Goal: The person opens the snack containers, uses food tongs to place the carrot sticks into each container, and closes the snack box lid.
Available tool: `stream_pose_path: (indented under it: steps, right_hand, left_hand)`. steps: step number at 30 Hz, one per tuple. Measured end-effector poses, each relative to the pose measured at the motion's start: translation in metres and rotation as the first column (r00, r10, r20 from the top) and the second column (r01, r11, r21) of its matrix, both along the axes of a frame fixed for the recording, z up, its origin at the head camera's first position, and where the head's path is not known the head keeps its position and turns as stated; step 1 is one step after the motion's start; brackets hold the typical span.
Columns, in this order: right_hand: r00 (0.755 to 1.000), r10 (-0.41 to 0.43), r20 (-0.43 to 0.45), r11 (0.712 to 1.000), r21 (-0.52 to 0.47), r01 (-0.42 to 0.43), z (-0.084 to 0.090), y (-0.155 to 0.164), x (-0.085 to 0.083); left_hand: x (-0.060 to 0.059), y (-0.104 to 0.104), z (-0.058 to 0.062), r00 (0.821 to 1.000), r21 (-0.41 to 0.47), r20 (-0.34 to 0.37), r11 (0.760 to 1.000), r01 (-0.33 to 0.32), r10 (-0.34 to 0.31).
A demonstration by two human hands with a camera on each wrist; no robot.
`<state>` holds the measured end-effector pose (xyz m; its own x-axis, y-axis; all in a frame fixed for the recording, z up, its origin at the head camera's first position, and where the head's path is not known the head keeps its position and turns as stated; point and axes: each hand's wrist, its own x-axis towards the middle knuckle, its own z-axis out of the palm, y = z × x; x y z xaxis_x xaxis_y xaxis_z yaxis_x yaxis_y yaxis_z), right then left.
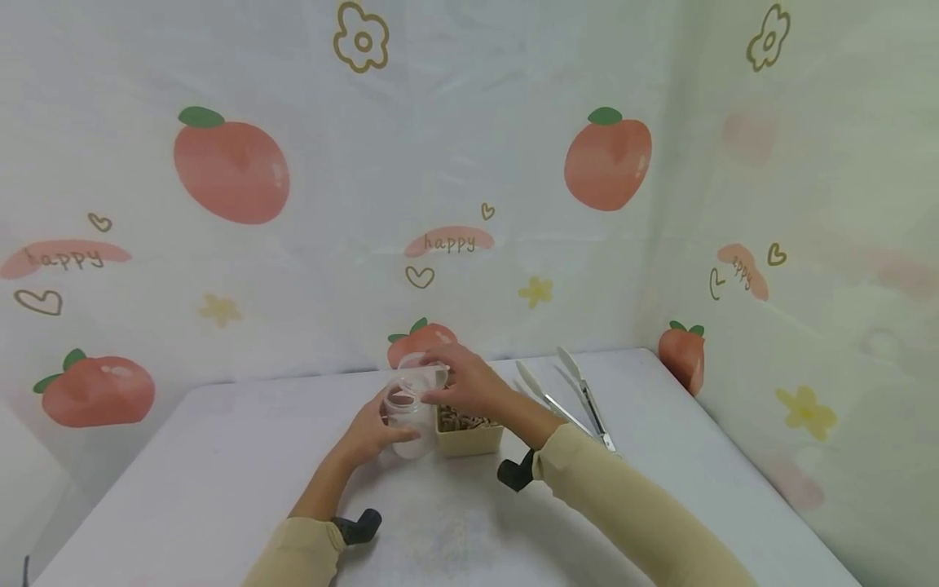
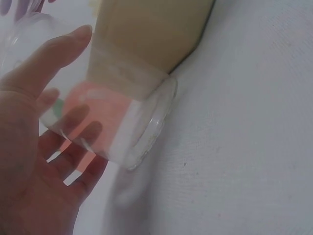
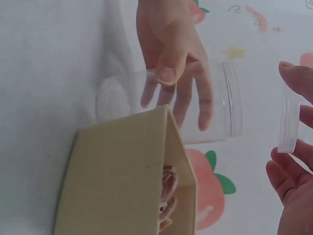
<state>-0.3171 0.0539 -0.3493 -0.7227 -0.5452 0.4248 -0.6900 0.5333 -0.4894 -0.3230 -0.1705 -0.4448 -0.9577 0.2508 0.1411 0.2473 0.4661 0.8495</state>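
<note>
My left hand (image 1: 370,432) grips a clear plastic jar (image 1: 411,443) round its side, thumb toward me. The jar stands upright with its threaded mouth (image 3: 234,100) uncovered, and nothing shows inside it. My right hand (image 1: 473,383) pinches a clear round lid (image 3: 288,122) by its edge. The lid is tilted and held above the jar's mouth, with a gap between the two in the right wrist view. Right beside the jar is a beige box (image 1: 469,444), open at the top, with brown curled pieces (image 3: 168,196) in it.
Metal tongs (image 1: 587,397) with white tips lie spread on the white table (image 1: 242,465), right of the box. Behind the table's back edge hangs a white sheet (image 1: 469,147) printed with fruit, and another stretch of it runs along the right side.
</note>
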Motion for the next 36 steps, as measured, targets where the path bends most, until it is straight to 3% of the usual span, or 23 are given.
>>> stream_pose_path:
  steps: [6,12,17,25,31,36]
  right_hand:
    - [0.998,-0.004,0.067,1.000,0.006,0.004,-0.007,0.009,0.011]
    - [0.997,0.042,0.058,0.997,-0.064,-0.038,-0.013,0.018,0.020]
    - [0.996,0.066,0.066,0.996,-0.062,-0.062,-0.014,0.022,0.028]
    - [0.984,0.104,0.146,0.992,-0.081,-0.093,-0.020,0.030,0.042]
    - [0.964,0.142,0.227,0.988,-0.084,-0.126,-0.022,0.039,0.049]
    - [0.928,0.157,0.337,0.988,-0.059,-0.146,-0.026,0.048,0.054]
  left_hand:
    - [0.002,0.001,-0.002,1.000,-0.010,-0.010,1.000,-0.029,0.029]
    - [0.002,0.003,-0.003,1.000,0.031,-0.022,1.000,-0.007,0.008]
    - [0.003,0.003,-0.003,1.000,0.038,-0.024,0.999,-0.005,0.006]
    - [0.004,0.003,-0.004,0.999,0.066,-0.044,0.998,0.022,-0.019]
    - [0.003,0.003,-0.003,0.999,0.051,-0.044,0.999,0.016,-0.014]
    - [0.002,0.003,-0.004,0.999,0.037,-0.051,0.999,0.018,-0.016]
